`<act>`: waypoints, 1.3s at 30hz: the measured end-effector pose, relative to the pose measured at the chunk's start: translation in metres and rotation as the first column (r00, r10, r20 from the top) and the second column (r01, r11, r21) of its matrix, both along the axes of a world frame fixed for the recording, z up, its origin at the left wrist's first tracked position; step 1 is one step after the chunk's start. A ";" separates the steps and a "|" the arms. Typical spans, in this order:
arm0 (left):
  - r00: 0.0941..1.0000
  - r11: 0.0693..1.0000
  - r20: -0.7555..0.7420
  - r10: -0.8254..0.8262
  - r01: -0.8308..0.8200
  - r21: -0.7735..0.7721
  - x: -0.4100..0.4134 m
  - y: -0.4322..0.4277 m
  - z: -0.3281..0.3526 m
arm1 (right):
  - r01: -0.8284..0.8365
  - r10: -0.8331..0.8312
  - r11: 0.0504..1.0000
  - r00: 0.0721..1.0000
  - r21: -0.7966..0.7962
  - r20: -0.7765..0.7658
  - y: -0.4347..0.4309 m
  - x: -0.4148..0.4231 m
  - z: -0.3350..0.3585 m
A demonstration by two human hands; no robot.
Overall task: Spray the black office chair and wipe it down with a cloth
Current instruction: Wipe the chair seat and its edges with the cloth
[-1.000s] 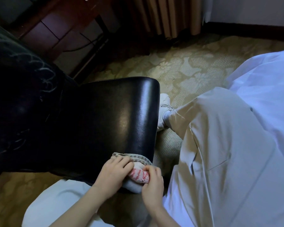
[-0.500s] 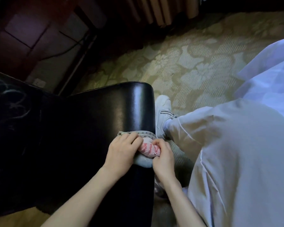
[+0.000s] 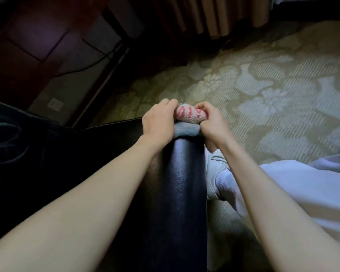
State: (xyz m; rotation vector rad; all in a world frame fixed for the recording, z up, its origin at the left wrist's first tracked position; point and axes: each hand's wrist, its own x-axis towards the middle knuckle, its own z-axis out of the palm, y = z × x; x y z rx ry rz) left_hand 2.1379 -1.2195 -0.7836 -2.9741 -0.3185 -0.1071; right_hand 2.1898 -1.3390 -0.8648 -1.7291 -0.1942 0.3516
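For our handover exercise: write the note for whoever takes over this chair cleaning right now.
Left hand: grips the cloth from its left side.
Right hand: grips it from the right.
Cloth: bunched over the far end of the black chair, on its padded edge.
Done: cloth is on the chair, mid-wipe; sprayed or not, cannot tell.
Left: probably wipe the remaining surfaces.

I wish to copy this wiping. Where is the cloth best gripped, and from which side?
Probably at its two sides, one hand coming from each side. The cloth lies bunched across the chair's rounded edge, so the raised bundle gives curled fingers purchase, as the left hand and right hand grip it.
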 end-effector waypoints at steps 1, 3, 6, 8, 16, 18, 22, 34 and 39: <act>1.000 1.000 0.008 -0.004 0.004 0.001 0.002 0.001 0.000 | -0.002 0.002 1.000 1.000 0.000 0.023 0.001 0.000 -0.002; 0.999 1.000 0.031 -0.010 0.011 -0.019 -0.004 0.002 -0.002 | 0.017 -0.013 0.999 0.995 -0.044 0.101 0.003 -0.005 -0.005; 0.997 0.996 0.068 -0.024 0.030 -0.089 -0.022 0.003 -0.002 | 0.005 0.023 0.988 0.983 -0.153 0.181 0.001 -0.009 0.000; 0.997 0.991 0.075 -0.009 0.019 -0.135 -0.037 0.005 0.004 | -0.018 0.089 0.966 0.960 -0.257 0.265 0.001 -0.018 0.009; 0.972 0.925 0.013 0.235 -0.220 -0.311 -0.197 0.026 0.019 | -0.329 0.639 0.723 0.653 -0.607 0.407 0.021 -0.130 0.057; 0.951 0.889 0.007 0.308 -0.286 -0.358 -0.246 0.020 0.020 | -0.373 0.728 0.642 0.570 -0.670 0.380 0.020 -0.168 0.068; 0.904 0.820 -0.002 0.428 -0.389 -0.420 -0.319 -0.013 0.026 | -0.399 0.821 0.533 0.458 -0.746 0.342 0.007 -0.235 0.083; 0.849 0.783 -0.015 0.528 -0.493 -0.379 -0.405 -0.079 0.018 | -0.426 0.834 0.539 0.393 -0.727 0.388 -0.044 -0.312 0.061; 0.849 0.780 -0.014 0.528 -0.491 -0.389 -0.419 -0.081 0.010 | -0.417 0.832 0.546 0.375 -0.727 0.410 -0.048 -0.323 0.051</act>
